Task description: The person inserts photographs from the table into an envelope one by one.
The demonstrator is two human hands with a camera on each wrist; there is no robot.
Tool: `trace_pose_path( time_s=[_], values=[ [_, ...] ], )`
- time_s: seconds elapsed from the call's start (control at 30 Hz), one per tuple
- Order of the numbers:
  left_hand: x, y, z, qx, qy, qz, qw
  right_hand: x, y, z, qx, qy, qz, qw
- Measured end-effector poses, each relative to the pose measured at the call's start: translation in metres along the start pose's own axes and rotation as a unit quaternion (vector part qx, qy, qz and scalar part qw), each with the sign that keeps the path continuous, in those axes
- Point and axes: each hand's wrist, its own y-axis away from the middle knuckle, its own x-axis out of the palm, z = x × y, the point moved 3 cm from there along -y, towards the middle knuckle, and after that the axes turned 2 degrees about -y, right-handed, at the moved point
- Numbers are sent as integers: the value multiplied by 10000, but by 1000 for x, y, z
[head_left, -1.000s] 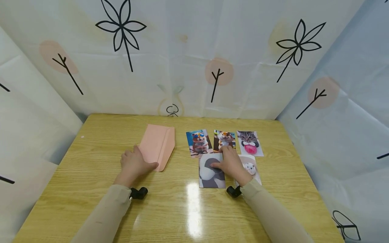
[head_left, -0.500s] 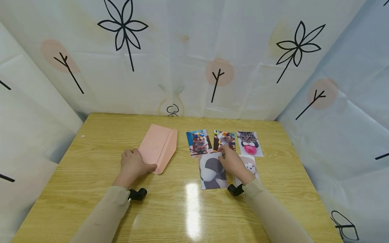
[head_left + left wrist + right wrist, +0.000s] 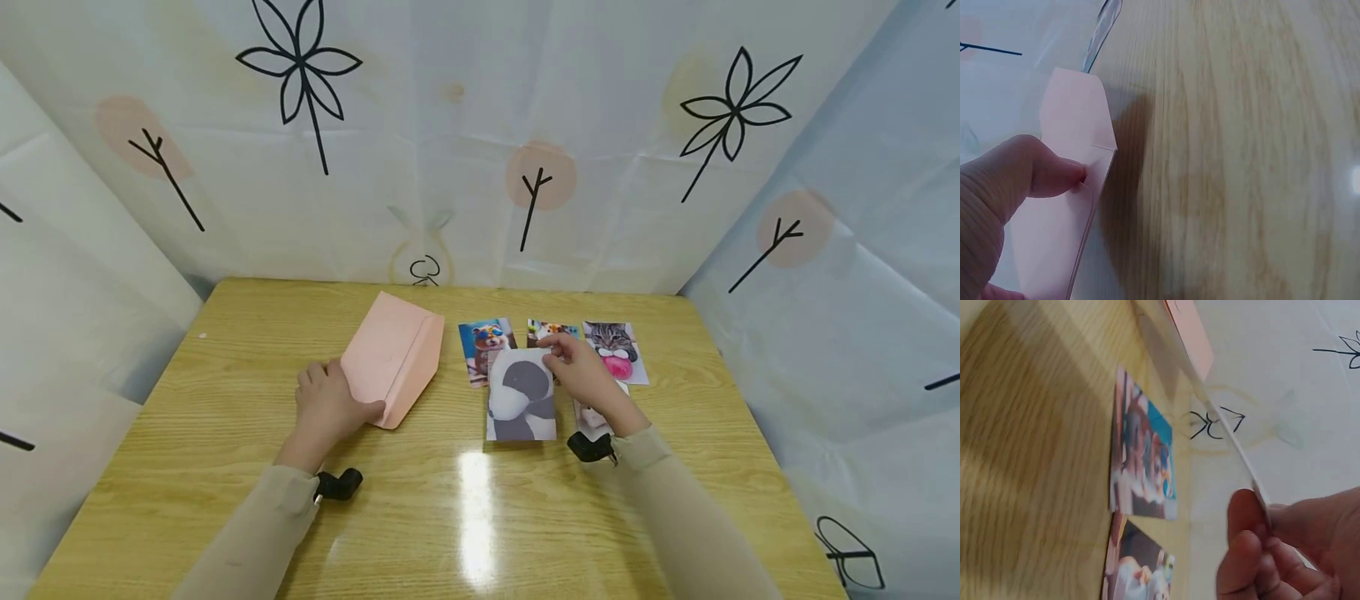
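Saw an envelope (image 3: 393, 350) in the left hand (image 3: 326, 406), left of centre on the table (image 3: 405, 517), and right of it a held card (image 3: 519, 400) in the right hand (image 3: 588, 377). Found three cards (image 3: 553, 329) in a row behind, a front-right card (image 3: 592, 419) partly beneath that hand, and a backdrop (image 3: 615, 225) beyond.

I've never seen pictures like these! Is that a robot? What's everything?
No robot, just a person's bare left hand and bare right hand. The wide picture comes from a camera on their head. The closer two come from small black cameras, one on each wrist. On the shiny yellow-brown wooden table lie four rectangular picture cards, some partly hidden. The left hand holds a pale pink paper envelope. The right pinches a grey-and-white rectangular card, lifted above the table.
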Motion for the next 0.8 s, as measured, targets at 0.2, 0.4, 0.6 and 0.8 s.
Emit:
trace_pose_path(
  time_s=[0.2, 0.4, 0.6, 0.8],
  values=[
    [-3, 6, -10, 183, 129, -384, 9990, 0, 1, 22, -44, -1246, -698, 9897],
    [4, 11, -21, 319, 165, -593, 9976, 2, 7, 50, -337, -2223, -1385, 9645],
    [11, 13, -26, 390, 185, -665, 9969, 11, -1, 45, -506, -2356, -1797, 9538],
    [11, 17, -31, 442, 277, -727, 9960, 26, -11, 34, -448, -1948, -2062, 9579]
  ],
)
